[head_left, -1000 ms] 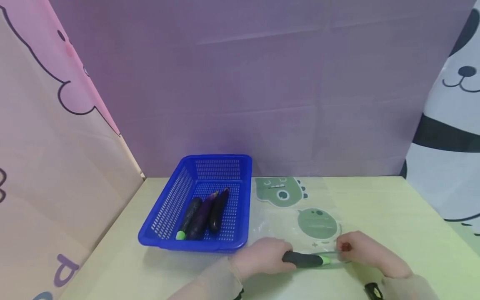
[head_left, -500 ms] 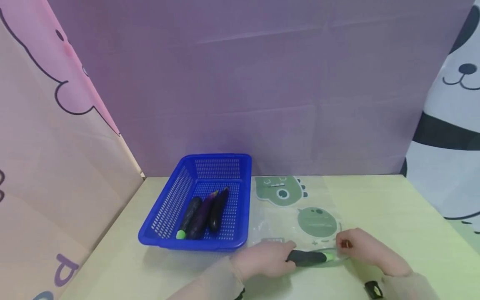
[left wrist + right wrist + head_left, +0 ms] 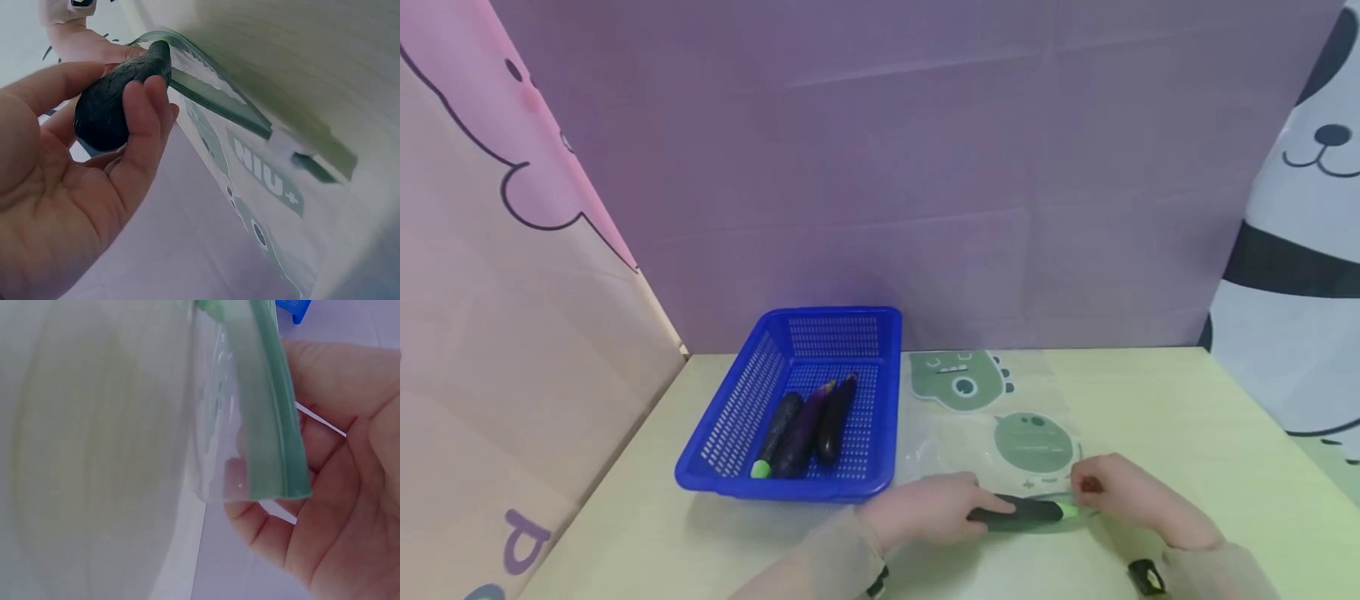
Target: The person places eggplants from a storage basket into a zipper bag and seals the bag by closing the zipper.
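My left hand (image 3: pixel 925 508) grips a dark, wrinkled vegetable (image 3: pixel 1018 513) with a light green end, its kind unclear. In the left wrist view, thumb and fingers curl round the rounded end of the vegetable (image 3: pixel 103 115). Its green end points right, within the mouth of a clear zip bag (image 3: pixel 951 442) printed with green cartoon dinosaurs. At the mouth's right corner, my right hand (image 3: pixel 1120 493) holds the bag's edge. The right wrist view shows the bag's green zip strip (image 3: pixel 275 412) between thumb and fingers. A white slider (image 3: pixel 287 145) sits on the zip in the left wrist view.
Left of the bag stands a blue perforated basket (image 3: pixel 898 400). Two dark purple eggplants (image 3: pixel 801 442) and a dark vegetable with a green end (image 3: pixel 778 429) lie in it. A purple cloth (image 3: pixel 962 183) rises behind the pale table (image 3: pixel 1180 417).
The vegetable has slid right, its green end now deeper in the bag's mouth. My left hand has shifted its hold, with a finger reaching along the vegetable. The right hand stays almost in place.
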A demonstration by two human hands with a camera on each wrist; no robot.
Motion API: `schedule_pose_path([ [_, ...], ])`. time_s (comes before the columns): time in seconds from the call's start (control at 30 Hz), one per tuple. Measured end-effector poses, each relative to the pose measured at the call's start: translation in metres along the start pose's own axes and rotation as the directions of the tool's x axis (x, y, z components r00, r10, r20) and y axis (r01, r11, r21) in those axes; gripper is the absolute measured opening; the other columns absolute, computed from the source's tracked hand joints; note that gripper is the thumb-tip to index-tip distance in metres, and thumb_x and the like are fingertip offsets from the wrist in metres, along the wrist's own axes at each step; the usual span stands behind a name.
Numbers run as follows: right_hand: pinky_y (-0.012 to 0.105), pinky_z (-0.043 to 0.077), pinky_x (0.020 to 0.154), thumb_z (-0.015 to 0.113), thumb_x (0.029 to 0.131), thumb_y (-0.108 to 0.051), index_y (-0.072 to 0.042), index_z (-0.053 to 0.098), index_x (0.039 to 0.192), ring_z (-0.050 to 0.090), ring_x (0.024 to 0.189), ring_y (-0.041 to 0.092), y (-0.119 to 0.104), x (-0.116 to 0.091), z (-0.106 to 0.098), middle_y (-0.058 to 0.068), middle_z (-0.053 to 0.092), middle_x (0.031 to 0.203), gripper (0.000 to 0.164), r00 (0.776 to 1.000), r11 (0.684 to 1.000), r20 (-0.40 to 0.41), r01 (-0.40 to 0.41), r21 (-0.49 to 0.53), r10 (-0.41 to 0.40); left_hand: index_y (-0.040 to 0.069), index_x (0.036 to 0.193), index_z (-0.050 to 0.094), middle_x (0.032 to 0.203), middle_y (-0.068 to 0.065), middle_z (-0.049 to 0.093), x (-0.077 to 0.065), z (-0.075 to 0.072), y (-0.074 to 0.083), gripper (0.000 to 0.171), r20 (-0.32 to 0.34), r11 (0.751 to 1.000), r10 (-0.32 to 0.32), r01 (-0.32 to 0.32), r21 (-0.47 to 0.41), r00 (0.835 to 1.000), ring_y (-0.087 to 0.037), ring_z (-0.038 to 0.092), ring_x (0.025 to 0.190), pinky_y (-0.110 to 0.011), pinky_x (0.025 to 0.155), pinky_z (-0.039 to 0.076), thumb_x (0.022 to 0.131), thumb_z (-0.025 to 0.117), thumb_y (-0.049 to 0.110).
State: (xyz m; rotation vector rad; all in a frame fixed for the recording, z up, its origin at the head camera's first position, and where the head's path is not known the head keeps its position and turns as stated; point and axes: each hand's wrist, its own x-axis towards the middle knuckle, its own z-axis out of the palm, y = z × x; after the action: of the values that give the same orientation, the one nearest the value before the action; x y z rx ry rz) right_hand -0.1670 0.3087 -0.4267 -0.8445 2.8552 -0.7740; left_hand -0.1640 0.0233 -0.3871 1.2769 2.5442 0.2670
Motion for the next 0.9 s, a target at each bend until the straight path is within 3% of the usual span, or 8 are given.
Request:
schedule_pose_path([
  [0.17,0.02,0.035,0.052,0.069,0.077,-0.004,-0.018,0.055,0.068,0.037,0.059,-0.004,0.0,-0.0005,0.0004,-0.016,0.048,0.063,0.021,1.0,1.0,-0.005,-0.01,-0.009,0.01,0.036,0.133,0.052,0.092,0.007,0.059,-0.0015,-0.0023,0.0,0.05,0.044,0.999,0.03,-0.031,0.009,0.999,-0.002,0.047,0.071,-0.014,0.066,0.041,0.087,0.065,0.023],
  [0.3,0.02,0.035,0.053,0.07,0.079,-0.008,-0.018,0.056,0.068,0.037,0.059,-0.004,-0.003,-0.0009,-0.0005,-0.016,0.048,0.063,0.02,0.998,0.998,0.016,-0.067,-0.018,0.068,0.031,0.136,0.05,0.121,0.004,0.061,-0.002,-0.0032,-0.0008,0.055,0.083,0.991,0.103,-0.109,0.073,0.991,-0.003,0.057,0.098,-0.015,0.084,0.045,0.084,0.066,0.021],
  [0.4,0.019,0.036,0.053,0.069,0.079,-0.009,-0.018,0.056,0.068,0.037,0.059,-0.004,-0.003,-0.0011,0.0002,-0.016,0.048,0.063,0.02,0.998,0.998,0.013,-0.062,-0.018,0.062,0.028,0.139,0.047,0.139,-0.001,0.051,-0.0015,-0.0039,-0.0017,0.058,0.127,0.978,0.158,-0.173,0.116,0.979,-0.009,0.052,0.121,-0.019,0.1,0.04,0.084,0.066,0.022],
  [0.47,0.019,0.036,0.052,0.069,0.079,-0.008,-0.018,0.056,0.068,0.038,0.059,-0.005,-0.0024,-0.0009,0.0009,-0.017,0.048,0.063,0.02,0.998,0.998,0.012,-0.055,-0.01,0.055,0.024,0.141,0.045,0.144,-0.004,0.045,-0.0012,-0.0037,-0.0023,0.061,0.159,0.969,0.193,-0.214,0.125,0.968,-0.012,0.048,0.126,-0.019,0.103,0.038,0.084,0.067,0.02],
  [0.67,0.019,0.035,0.052,0.068,0.081,-0.01,-0.02,0.055,0.068,0.038,0.058,-0.005,-0.0029,0.0005,0.0013,-0.018,0.044,0.061,0.021,0.998,0.998,0.011,-0.057,-0.006,0.057,0.016,0.143,0.041,0.153,0.0,0.031,-0.0004,-0.0036,-0.0042,0.066,0.209,0.952,0.267,-0.292,0.097,0.941,-0.007,0.04,0.132,-0.013,0.103,0.033,0.084,0.069,0.016],
  [0.9,0.019,0.033,0.052,0.068,0.08,-0.007,-0.019,0.054,0.067,0.037,0.058,-0.005,-0.0025,-0.0003,0.0011,-0.017,0.044,0.062,0.022,0.998,0.998,0.012,-0.065,-0.005,0.065,0.02,0.14,0.046,0.152,0.008,0.033,0.0013,-0.0027,-0.0033,0.063,0.177,0.954,0.266,-0.285,0.093,0.948,-0.004,0.043,0.129,-0.011,0.102,0.033,0.082,0.072,0.017],
])
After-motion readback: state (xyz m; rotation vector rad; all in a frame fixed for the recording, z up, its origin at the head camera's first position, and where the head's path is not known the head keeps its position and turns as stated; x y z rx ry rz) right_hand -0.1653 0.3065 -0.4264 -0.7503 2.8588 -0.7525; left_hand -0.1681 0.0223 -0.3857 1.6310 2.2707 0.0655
